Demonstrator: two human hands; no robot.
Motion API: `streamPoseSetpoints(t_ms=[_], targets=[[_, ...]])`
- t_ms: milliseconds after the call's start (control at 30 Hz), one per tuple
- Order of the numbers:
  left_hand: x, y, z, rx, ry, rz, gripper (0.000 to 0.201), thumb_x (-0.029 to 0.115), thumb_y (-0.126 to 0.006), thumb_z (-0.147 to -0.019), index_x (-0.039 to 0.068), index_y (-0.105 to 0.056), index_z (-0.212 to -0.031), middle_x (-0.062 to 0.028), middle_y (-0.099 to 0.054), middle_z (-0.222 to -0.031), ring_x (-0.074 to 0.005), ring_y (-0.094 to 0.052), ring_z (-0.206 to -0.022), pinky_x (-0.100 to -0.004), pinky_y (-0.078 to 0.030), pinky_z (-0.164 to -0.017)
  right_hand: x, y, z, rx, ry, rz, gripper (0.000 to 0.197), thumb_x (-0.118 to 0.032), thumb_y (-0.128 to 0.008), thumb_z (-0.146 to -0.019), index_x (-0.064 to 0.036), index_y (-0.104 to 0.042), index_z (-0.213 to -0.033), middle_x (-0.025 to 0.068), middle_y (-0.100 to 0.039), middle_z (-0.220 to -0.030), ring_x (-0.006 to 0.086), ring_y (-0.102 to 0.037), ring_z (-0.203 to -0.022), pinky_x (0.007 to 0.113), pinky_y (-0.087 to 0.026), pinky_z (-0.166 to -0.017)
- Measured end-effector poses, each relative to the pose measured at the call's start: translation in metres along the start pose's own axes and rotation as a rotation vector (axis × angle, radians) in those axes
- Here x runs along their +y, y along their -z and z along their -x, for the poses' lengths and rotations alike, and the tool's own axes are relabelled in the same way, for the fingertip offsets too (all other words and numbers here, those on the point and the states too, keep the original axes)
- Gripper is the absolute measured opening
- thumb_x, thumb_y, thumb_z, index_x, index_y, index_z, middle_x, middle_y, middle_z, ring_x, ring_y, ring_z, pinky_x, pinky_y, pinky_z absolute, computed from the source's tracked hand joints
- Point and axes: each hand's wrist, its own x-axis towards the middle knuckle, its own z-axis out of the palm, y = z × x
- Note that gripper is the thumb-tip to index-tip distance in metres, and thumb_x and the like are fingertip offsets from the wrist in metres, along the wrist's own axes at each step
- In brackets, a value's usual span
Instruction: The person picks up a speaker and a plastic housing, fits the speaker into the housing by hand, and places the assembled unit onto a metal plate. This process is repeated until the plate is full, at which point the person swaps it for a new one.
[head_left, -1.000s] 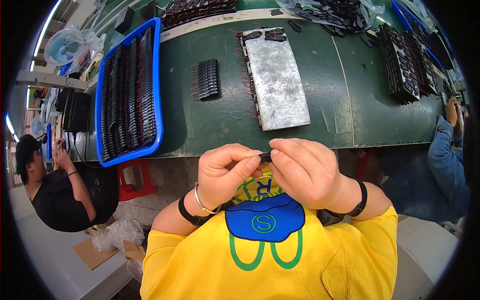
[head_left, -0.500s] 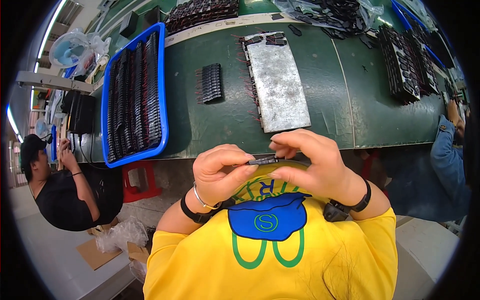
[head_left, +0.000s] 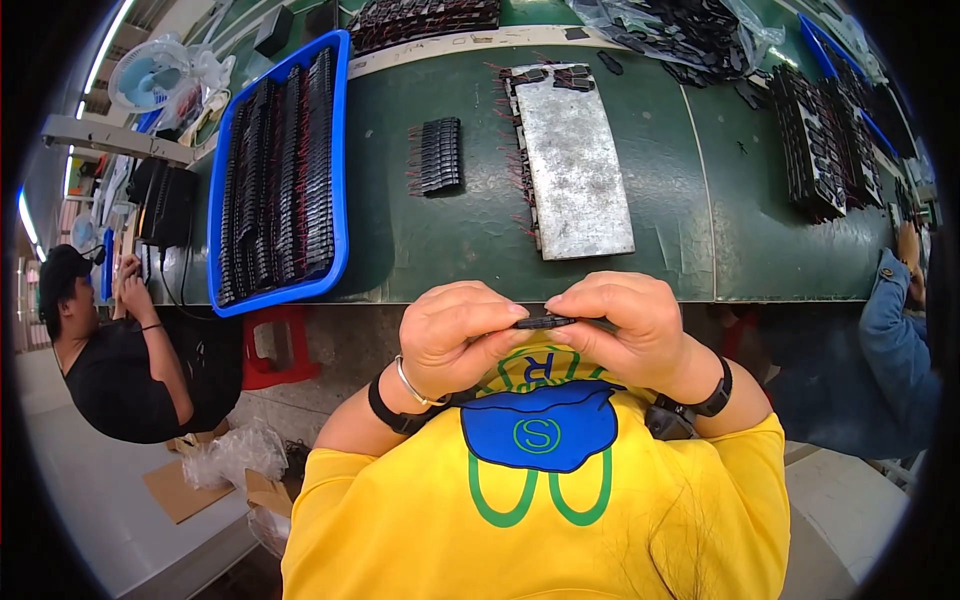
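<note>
A small, flat black plastic part (head_left: 543,322) is held level in front of my chest, just off the table's near edge. My left hand (head_left: 462,338) pinches its left end between thumb and fingers. At the other end my right hand (head_left: 630,325) has thumb and forefinger closed on it too. The fingertips cover both ends, so its exact kind cannot be made out. Beyond my hands lies a grey metal plate (head_left: 577,170), with black parts and red wires along its left side and top. Left of it is a row of similar black parts (head_left: 441,157) with short red wires.
A blue tray (head_left: 341,180) packed with rows of black wired parts stands at left. Stacked plates of parts (head_left: 812,150) are at right. A plastic bag of black pieces (head_left: 690,35) lies at the back. One person (head_left: 120,360) sits left, another's denim sleeve (head_left: 890,320) shows right.
My right hand's fingers have closed from a loose, parted pose onto the right end of the black part. The view has shifted slightly.
</note>
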Motion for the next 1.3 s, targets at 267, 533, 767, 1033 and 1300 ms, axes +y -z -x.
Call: streamPoseSetpoints(t_ms=[267, 533, 767, 1033, 1300], targets=[[-0.007, 0.002, 0.002, -0.061, -0.108, -0.028, 0.018, 0.004, -0.075, -0.076, 0.0, -0.066, -0.091, -0.0099, -0.067, -0.076, -0.0221, -0.066, -0.064, -0.0281, -0.05, -0.057, 0.008, 0.001, 0.003, -0.043, 0.073, 0.028, 0.019, -0.003, -0.075, -0.072, 0.0002, -0.065, -0.089, 0.0124, -0.068, -0.079, 0.0248, -0.066, -0.067, 0.03, -0.051, -0.057], [-0.009, -0.001, 0.004, -0.076, -0.067, -0.041, 0.019, 0.001, -0.075, -0.073, 0.001, -0.065, -0.089, -0.0107, -0.066, -0.077, -0.0236, -0.064, -0.063, -0.0299, -0.051, -0.057, 0.009, -0.002, 0.003, -0.064, 0.071, 0.029, 0.017, -0.003, -0.075, -0.072, -0.0006, -0.064, -0.085, 0.0117, -0.066, -0.074, 0.0256, -0.064, -0.063, 0.031, -0.049, -0.054], [-0.001, -0.001, 0.013, -0.079, 0.161, 0.111, 0.019, 0.003, -0.075, -0.075, 0.001, -0.066, -0.091, -0.0112, -0.067, -0.082, -0.0225, -0.065, -0.07, -0.0283, -0.05, -0.061, 0.012, -0.003, 0.008, -0.036, 0.165, 0.032, 0.019, -0.001, -0.076, -0.07, -0.0008, -0.064, -0.085, 0.0118, -0.065, -0.073, 0.0262, -0.064, -0.062, 0.032, -0.05, -0.054], [0.0, 0.006, 0.013, -0.136, 0.232, 0.164, 0.02, 0.003, -0.075, -0.074, 0.0, -0.066, -0.092, -0.0109, -0.067, -0.083, -0.0226, -0.065, -0.072, -0.0285, -0.051, -0.064, 0.005, -0.007, 0.012, -0.012, 0.158, 0.086, 0.021, 0.002, -0.075, -0.066, -0.0002, -0.063, -0.083, 0.0118, -0.065, -0.073, 0.0255, -0.064, -0.06, 0.032, -0.051, -0.053], [0.006, 0.002, 0.001, -0.076, 0.1, 0.004, 0.023, 0.003, -0.077, -0.072, 0.0, -0.067, -0.092, -0.0103, -0.067, -0.085, -0.0204, -0.063, -0.074, -0.027, -0.048, -0.065, 0.005, -0.005, 0.012, -0.025, 0.149, 0.142, 0.02, 0.003, -0.073, -0.065, 0.0008, -0.063, -0.082, 0.012, -0.065, -0.074, 0.0248, -0.064, -0.06, 0.031, -0.05, -0.052]])
